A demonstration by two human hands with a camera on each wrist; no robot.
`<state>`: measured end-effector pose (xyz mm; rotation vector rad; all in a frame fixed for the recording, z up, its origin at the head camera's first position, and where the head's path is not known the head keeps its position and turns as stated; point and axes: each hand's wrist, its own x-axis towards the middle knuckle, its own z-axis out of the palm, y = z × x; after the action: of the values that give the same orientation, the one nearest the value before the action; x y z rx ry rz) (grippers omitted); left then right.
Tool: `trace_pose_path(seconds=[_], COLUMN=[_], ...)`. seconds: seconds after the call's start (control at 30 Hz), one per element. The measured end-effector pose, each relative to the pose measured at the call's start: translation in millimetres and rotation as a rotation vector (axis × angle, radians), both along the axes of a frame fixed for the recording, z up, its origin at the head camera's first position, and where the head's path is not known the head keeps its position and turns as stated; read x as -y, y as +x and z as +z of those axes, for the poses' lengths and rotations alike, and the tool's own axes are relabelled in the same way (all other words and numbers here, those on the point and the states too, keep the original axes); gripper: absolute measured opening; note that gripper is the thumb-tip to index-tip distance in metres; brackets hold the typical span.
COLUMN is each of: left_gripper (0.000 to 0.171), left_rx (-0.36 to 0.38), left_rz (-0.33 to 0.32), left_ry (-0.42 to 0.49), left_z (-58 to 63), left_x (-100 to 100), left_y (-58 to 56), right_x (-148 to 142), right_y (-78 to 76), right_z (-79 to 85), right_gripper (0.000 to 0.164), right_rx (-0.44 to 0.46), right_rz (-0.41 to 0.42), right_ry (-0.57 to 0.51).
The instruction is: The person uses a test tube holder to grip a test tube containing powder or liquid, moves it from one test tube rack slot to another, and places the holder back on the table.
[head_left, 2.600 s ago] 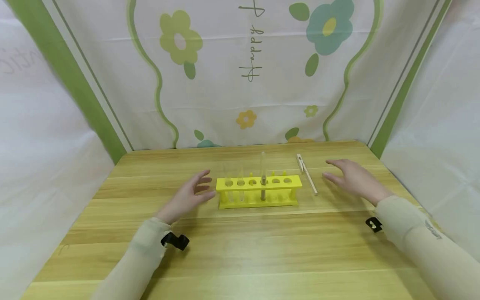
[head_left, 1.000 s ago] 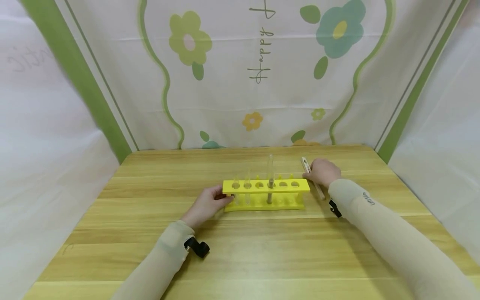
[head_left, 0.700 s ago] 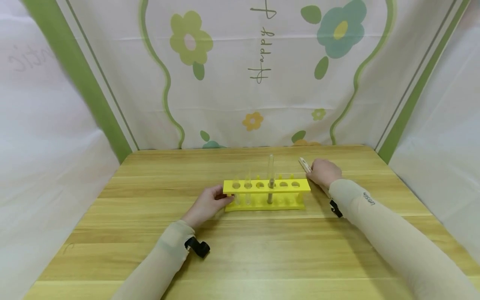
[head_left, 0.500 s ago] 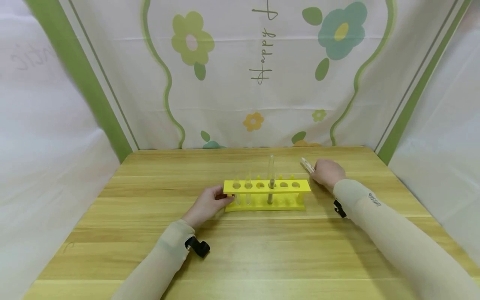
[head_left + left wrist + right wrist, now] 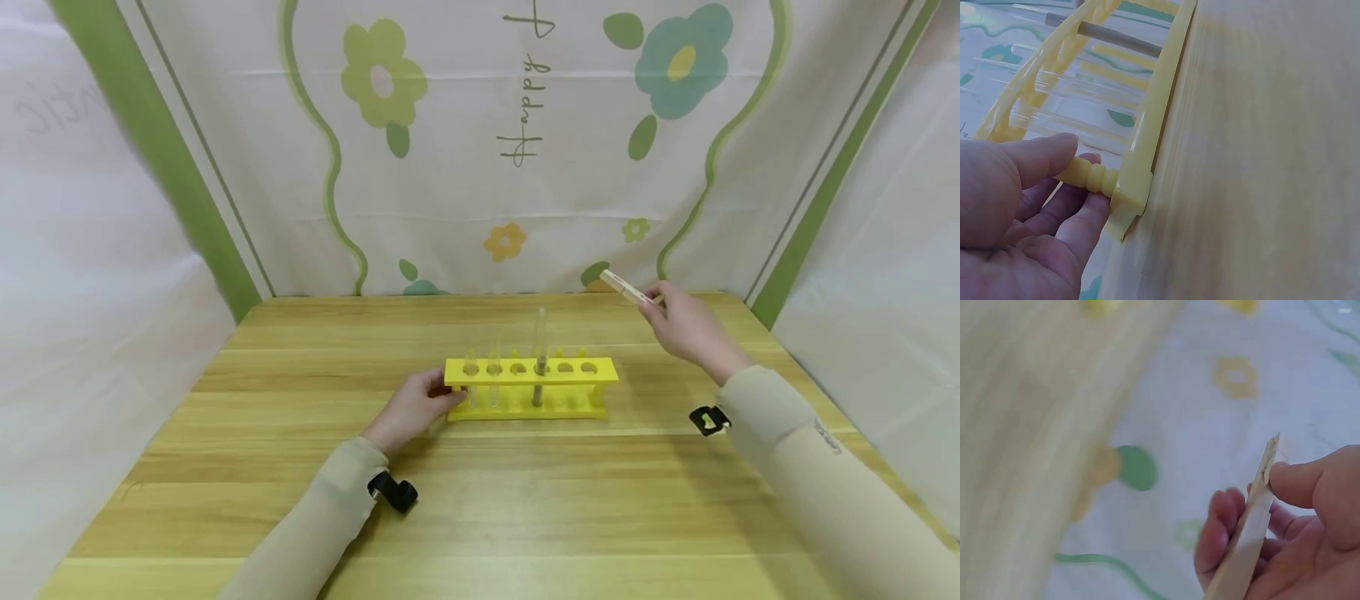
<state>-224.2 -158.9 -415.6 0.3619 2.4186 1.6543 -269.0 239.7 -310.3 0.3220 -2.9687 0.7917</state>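
Left hand (image 5: 411, 410): at the left end of the rack (image 5: 519, 379), gripping its end post (image 5: 1093, 176). The left wrist view has the thumb along the near side of the post, fingers curled round behind and below it, close to the base.

Right hand (image 5: 688, 327): raised above the table (image 5: 525, 500), right of the rack and well apart from it. Holds the clamp (image 5: 624, 287), thumb pressed on one face, fingers curled against the other. Both hands closed on what they hold.

Clamp: pale wood, slim, lifted off the table. Tilted, far end pointing up and left, set against the cloth (image 5: 450, 167) in the head view. In the right wrist view a bit of wire shows near the thumb; the near end runs out of frame, blurred.

Rack: bright yellow, upright on the table, six holes in the top plate, short pegs along the back. Two clear tubes (image 5: 493, 392) stand in the first and second holes from the left, faint against the wood. Tall tube (image 5: 541, 333) in the fourth, rising higher, its lower part dark grey-brown; whether liquid or solid, cannot tell.

Pale sleeves (image 5: 795, 450); black strap (image 5: 393, 492) at each wrist.
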Motion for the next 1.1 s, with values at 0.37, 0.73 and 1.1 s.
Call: trace_pose_path(seconds=[0.37, 0.73, 1.1], left_gripper=[0.027, 0.028, 0.027], left_rx=[-0.013, -0.009, -0.017], left_rz=[-0.010, -0.018, -0.016], left_ry=[-0.006, 0.004, -0.002], left_z=[-2.2, -1.7, -1.8], left_x=[1, 0, -1], left_y=[-1.8, -2.3, -2.6], right_x=[28, 46, 58], right_y=[56.8, 71.7, 64.9], right_z=[19.2, 23.6, 11.7], right_gripper=[0.023, 0.019, 0.012], right_rx=[-0.396, -0.645, -0.615], right_rz=[0.108, 0.235, 0.279], right_ry=[-0.115, -0.078, 0.024])
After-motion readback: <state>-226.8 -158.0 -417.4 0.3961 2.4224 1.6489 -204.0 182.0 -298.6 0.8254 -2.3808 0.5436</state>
